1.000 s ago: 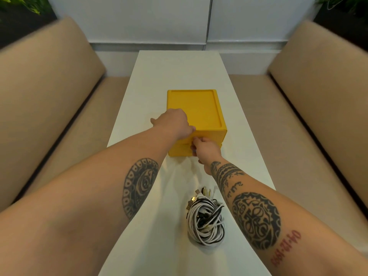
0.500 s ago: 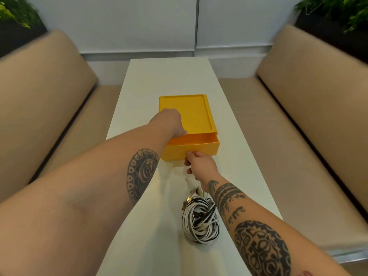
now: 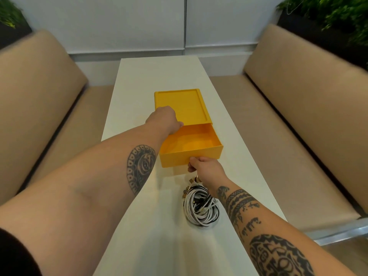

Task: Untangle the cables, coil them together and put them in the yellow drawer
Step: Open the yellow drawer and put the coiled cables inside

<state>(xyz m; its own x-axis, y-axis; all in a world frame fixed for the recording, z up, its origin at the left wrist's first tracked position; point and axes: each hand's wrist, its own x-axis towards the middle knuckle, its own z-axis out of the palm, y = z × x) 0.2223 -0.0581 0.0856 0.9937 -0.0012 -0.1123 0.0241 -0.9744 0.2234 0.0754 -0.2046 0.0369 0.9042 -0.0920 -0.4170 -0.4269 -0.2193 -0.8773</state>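
Note:
A yellow drawer box [image 3: 182, 105] stands in the middle of the white table [image 3: 159, 246]. Its drawer [image 3: 199, 156] is pulled out toward me and holds nothing. My left hand [image 3: 164, 119] grips the box's near left corner. My right hand [image 3: 205, 168] pinches the lower edge of the drawer's front. A coiled bundle of black and white cables [image 3: 201, 208] lies on the table just in front of the drawer, partly under my right wrist.
Beige upholstered benches run along both sides of the narrow table, the left bench [image 3: 39, 100] and the right bench [image 3: 310, 120]. A white wall panel stands at the far end, with green plants [image 3: 338, 14] in the upper corners.
The drawer went from shut to pulled far out toward me by my right hand. My left hand stayed on the box. The cable bundle has not moved.

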